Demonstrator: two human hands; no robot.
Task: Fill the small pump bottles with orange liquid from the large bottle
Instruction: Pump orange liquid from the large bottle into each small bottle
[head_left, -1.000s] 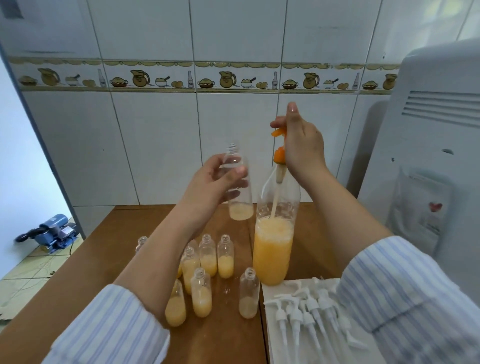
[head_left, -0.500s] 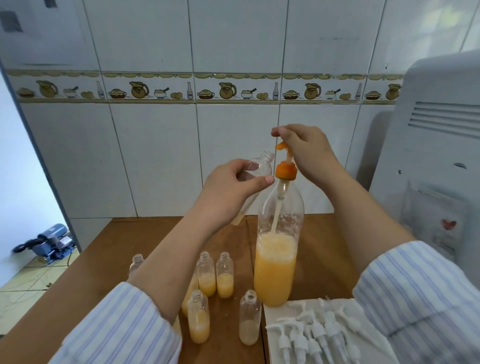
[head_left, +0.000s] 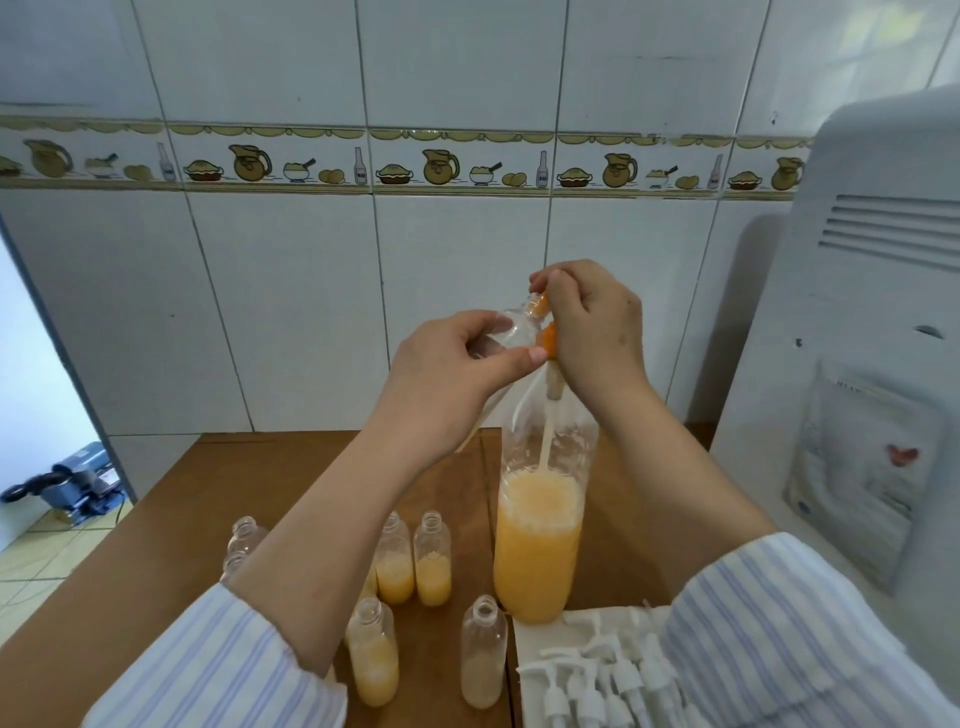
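white tiled wall (head_left: 291, 322) w/ border, wood table (head_left: 171, 525) – daylit

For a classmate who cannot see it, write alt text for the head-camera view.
A left hand tilts a small clear bottle to the orange pump of a large bottle half full of orange liquid, while the right hand presses the pump. Small part-filled bottles and white pump tops wait on the wooden table.

Small bottles (head_left: 432, 558) stand left of large bottle (head_left: 537, 540); pump heads (head_left: 587, 675) before it.
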